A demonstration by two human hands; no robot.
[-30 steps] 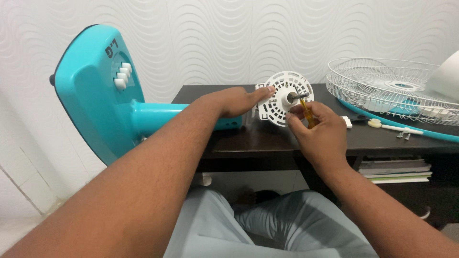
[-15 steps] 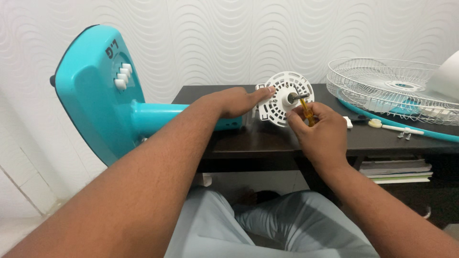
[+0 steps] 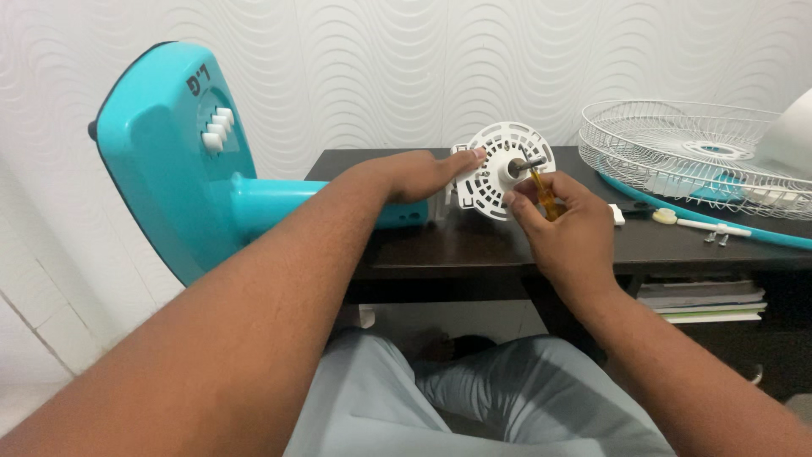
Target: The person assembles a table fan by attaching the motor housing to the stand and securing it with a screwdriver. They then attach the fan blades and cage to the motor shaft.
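A teal pedestal fan lies on its side, its base (image 3: 169,152) sticking out past the left end of a dark table (image 3: 474,245). The white motor head (image 3: 499,173) with its round slotted face points toward me. My left hand (image 3: 423,173) rests flat on top of the motor housing and holds it steady. My right hand (image 3: 562,224) grips a yellow-handled screwdriver (image 3: 544,193), with the tip at the motor's centre shaft.
A white wire fan guard (image 3: 685,156) lies on the table at the right with a teal rim (image 3: 719,224) beneath it. Small screws and a white part (image 3: 702,228) lie near it. Books (image 3: 702,300) sit on a shelf under the table. A white wall is behind.
My right hand has shifted slightly at the motor's centre with the screwdriver. My left hand stays on the motor housing.
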